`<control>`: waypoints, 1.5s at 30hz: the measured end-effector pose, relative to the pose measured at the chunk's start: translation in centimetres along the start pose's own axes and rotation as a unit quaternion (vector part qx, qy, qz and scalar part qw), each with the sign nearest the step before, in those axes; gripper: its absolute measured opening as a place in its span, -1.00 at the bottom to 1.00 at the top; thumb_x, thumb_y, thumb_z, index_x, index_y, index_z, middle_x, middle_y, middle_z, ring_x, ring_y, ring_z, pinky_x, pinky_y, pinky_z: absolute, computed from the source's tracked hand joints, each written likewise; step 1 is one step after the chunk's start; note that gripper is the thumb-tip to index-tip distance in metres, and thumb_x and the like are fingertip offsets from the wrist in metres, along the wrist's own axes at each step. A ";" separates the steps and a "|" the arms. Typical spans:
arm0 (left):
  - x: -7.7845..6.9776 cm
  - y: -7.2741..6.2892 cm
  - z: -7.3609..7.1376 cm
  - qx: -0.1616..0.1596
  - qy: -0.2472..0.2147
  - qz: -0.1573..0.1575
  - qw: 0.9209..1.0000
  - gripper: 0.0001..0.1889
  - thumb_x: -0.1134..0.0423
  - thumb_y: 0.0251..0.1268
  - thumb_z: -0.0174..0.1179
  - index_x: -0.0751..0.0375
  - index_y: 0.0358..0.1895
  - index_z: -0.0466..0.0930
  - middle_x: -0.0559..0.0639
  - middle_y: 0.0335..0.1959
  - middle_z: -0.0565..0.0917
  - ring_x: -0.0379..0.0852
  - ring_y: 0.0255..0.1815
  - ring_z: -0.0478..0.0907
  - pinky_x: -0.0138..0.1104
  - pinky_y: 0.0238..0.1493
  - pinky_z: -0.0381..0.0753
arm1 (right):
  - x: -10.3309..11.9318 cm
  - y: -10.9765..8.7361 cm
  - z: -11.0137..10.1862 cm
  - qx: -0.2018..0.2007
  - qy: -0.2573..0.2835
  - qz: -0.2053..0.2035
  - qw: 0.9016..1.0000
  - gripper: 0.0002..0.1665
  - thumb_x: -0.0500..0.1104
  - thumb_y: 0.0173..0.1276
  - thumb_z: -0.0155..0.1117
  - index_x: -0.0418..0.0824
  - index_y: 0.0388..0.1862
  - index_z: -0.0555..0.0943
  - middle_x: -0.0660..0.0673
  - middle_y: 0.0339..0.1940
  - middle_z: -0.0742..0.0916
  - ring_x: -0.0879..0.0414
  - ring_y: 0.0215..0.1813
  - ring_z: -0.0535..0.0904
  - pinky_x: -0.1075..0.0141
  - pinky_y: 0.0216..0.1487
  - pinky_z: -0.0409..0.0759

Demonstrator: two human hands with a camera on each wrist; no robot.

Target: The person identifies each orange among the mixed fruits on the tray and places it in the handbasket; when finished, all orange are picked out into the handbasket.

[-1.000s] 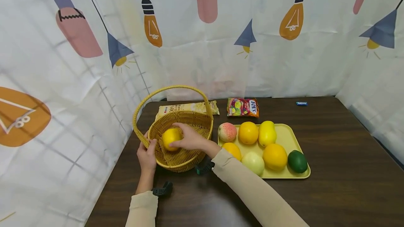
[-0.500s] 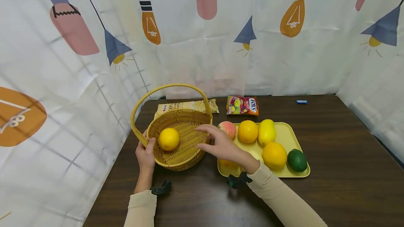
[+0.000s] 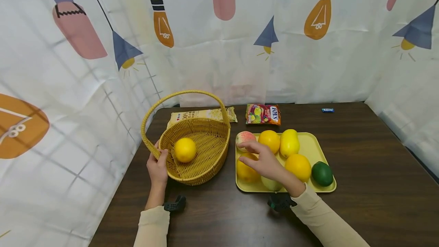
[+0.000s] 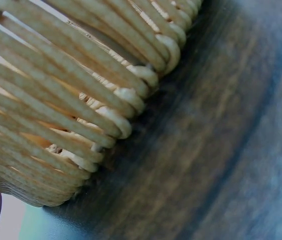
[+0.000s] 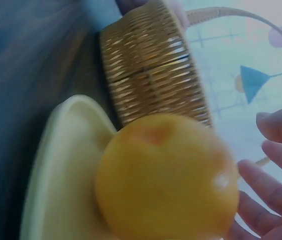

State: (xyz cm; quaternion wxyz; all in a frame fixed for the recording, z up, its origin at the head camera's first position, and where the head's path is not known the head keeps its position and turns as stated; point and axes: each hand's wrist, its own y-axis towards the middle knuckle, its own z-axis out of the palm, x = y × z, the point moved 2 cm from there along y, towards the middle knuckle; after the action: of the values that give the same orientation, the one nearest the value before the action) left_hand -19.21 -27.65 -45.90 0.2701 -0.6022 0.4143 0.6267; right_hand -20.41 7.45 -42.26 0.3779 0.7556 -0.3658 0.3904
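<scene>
My left hand [image 3: 157,169] grips the left side of a yellow wicker basket [image 3: 214,163] at the foot of its handle. Inside the basket lies one orange [image 3: 185,150]. My right hand [image 3: 267,163], empty, fingers apart and gently bent, is over the left part of a yellow tray [image 3: 310,146]. Close beneath it is another orange [image 5: 166,180], large in the right wrist view. A peach [image 3: 244,137] lies just behind those fingers, and a pale green fruit [image 3: 270,183] is partly hidden under the hand. The left wrist view shows mostly the basket's woven wall [image 4: 56,95].
Also on the tray are two more oranges, one at the back [image 3: 269,140], a yellow pear-shaped fruit [image 3: 289,143] and a dark green fruit [image 3: 322,174]. Behind stand a pale snack packet [image 3: 219,114], a candy bag [image 3: 263,114] and a small blue packet [image 3: 327,110].
My right hand has let go of the orange in the basket and moved right, out over the tray. The left hand has kept its grip on the basket.
</scene>
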 end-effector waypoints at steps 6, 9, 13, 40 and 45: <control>1.1 0.4 0.0 -0.004 -0.004 0.009 1.000 -0.58 0.25 0.44 0.08 0.19 0.32 0.47 0.19 0.26 0.51 0.05 0.18 0.45 -0.52 -0.13 0.43 | -1.0 -0.2 0.0 0.006 -0.039 -0.005 0.999 -0.52 -0.16 0.29 0.40 -0.29 0.17 0.59 -0.19 0.14 0.66 -0.14 0.18 0.54 -0.05 0.20 0.47; 1.2 0.3 0.0 0.001 -0.007 0.008 1.000 -0.56 0.24 0.45 0.08 0.17 0.35 0.45 0.16 0.33 0.46 0.07 0.22 0.42 -0.54 -0.13 0.41 | -1.1 -0.4 -0.2 0.019 -0.065 -0.002 0.998 -0.47 -0.12 0.26 0.43 -0.27 0.19 0.58 -0.16 0.15 0.66 -0.08 0.17 0.54 -0.03 0.19 0.47; 1.0 0.3 0.0 0.006 -0.013 0.013 1.000 -0.67 0.27 0.46 0.06 0.31 0.19 0.51 0.14 0.33 0.46 -0.10 -0.19 0.44 -0.49 -0.31 0.35 | -1.2 -0.6 -0.4 0.022 -0.079 0.014 0.997 -0.41 -0.06 0.22 0.46 -0.22 0.20 0.58 -0.13 0.16 0.66 -0.03 0.16 0.53 -0.04 0.21 0.46; 0.6 0.4 0.1 0.003 -0.003 0.004 1.000 -0.61 0.23 0.45 0.07 0.24 0.28 0.49 0.13 -0.13 0.57 -0.18 -0.38 0.39 -0.47 -0.38 0.35 | -1.1 -0.8 -0.8 0.151 -0.188 0.032 0.970 -0.01 0.13 -0.04 0.61 -0.15 0.36 0.43 -0.12 0.30 0.50 -0.03 0.22 0.44 -0.04 0.27 0.36; 0.9 0.2 0.0 0.001 0.003 0.002 1.000 -0.56 0.22 0.45 0.06 0.12 0.36 0.44 0.16 0.30 0.48 -0.06 0.14 0.43 -0.55 -0.12 0.39 | -1.0 -0.9 -0.7 0.174 -0.196 0.040 0.964 0.04 0.10 -0.04 0.62 -0.13 0.41 0.37 -0.11 0.33 0.49 0.00 0.21 0.45 -0.02 0.26 0.36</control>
State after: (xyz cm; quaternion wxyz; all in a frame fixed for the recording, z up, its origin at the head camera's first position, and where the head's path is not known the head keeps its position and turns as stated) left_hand -19.54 -27.91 -46.72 0.2681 -0.6032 0.4165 0.6251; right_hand -20.28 8.76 -43.13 0.1456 0.8561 -0.3895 0.3069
